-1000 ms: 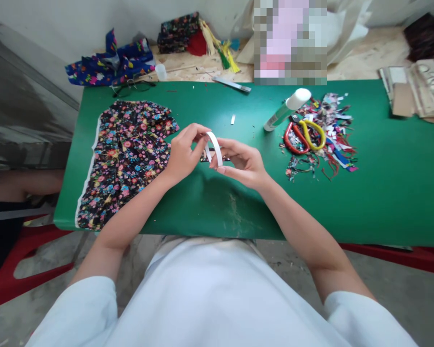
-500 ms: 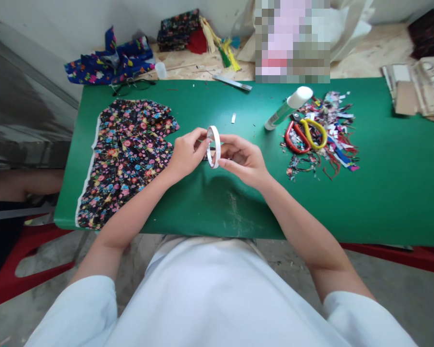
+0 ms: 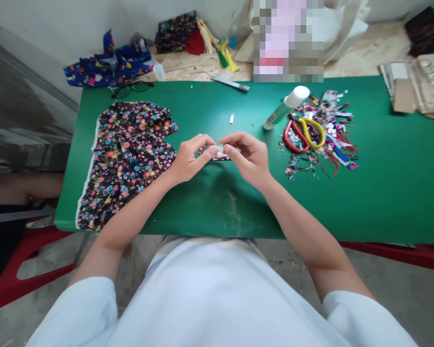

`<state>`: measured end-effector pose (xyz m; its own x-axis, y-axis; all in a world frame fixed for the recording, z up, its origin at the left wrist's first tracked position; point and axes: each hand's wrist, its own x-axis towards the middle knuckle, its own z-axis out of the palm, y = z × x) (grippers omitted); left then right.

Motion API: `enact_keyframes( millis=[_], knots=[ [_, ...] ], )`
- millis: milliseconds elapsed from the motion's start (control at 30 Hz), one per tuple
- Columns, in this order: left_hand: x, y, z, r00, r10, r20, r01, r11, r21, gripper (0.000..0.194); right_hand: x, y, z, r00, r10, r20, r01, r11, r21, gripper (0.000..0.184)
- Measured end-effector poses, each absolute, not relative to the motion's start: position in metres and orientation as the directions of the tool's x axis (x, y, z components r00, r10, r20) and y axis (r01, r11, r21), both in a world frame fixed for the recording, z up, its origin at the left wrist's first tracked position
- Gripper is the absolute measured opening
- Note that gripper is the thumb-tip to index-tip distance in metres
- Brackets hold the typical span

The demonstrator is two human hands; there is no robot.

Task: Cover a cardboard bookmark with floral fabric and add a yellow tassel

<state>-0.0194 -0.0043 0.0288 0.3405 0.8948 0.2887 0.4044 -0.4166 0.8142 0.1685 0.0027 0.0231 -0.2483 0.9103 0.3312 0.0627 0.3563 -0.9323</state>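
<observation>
My left hand (image 3: 190, 156) and my right hand (image 3: 248, 156) meet over the middle of the green table (image 3: 210, 212). Both pinch a white strip (image 3: 217, 152) from its two sides, holding it down on a small floral fabric strip (image 3: 220, 156) that lies on the table. The white strip is mostly hidden by my fingers. A large piece of black floral fabric (image 3: 126, 154) lies flat just left of my left hand.
Right of my hands lie red-and-yellow scissors (image 3: 304, 134), a white-capped glue tube (image 3: 285, 108) and a pile of fabric scraps (image 3: 329, 130). Blue fabric (image 3: 108, 62), glasses (image 3: 130, 86) and a metal ruler (image 3: 231, 84) lie at the back, cardboard pieces (image 3: 415, 89) at far right.
The white strip was held up as a standing loop between my hands. Now both hands have come down and the strip is pressed low against the small floral piece on the table.
</observation>
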Motion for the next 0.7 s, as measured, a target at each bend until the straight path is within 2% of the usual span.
enact_keyframes(
  millis=[133, 367, 600, 700],
  knots=[
    [-0.0170, -0.0044, 0.0271, 0.409, 0.893, 0.186, 0.256, -0.308, 0.916, 0.050, 0.1699, 0.0038, 0.0227, -0.262, 0.881, 0.395, 0.142, 0.440, -0.887, 0.038],
    [-0.0149, -0.0031, 0.0273, 0.442, 0.891, 0.108, 0.095, -0.166, 0.982, 0.035, 0.1714, 0.0072, 0.0204, -0.233, 0.888, 0.396, 0.098, 0.426, -0.899, 0.037],
    [-0.0148, -0.0006, 0.0301, 0.486, 0.874, 0.025, 0.134, -0.103, 0.986, 0.022, 0.1720, 0.0078, 0.0199, -0.253, 0.872, 0.418, 0.137, 0.460, -0.877, 0.039],
    [-0.0135, -0.0015, 0.0288, 0.470, 0.882, 0.012, 0.073, -0.052, 0.996, 0.020, 0.1733, 0.0090, 0.0207, -0.211, 0.889, 0.406, 0.115, 0.435, -0.893, 0.040]
  ],
)
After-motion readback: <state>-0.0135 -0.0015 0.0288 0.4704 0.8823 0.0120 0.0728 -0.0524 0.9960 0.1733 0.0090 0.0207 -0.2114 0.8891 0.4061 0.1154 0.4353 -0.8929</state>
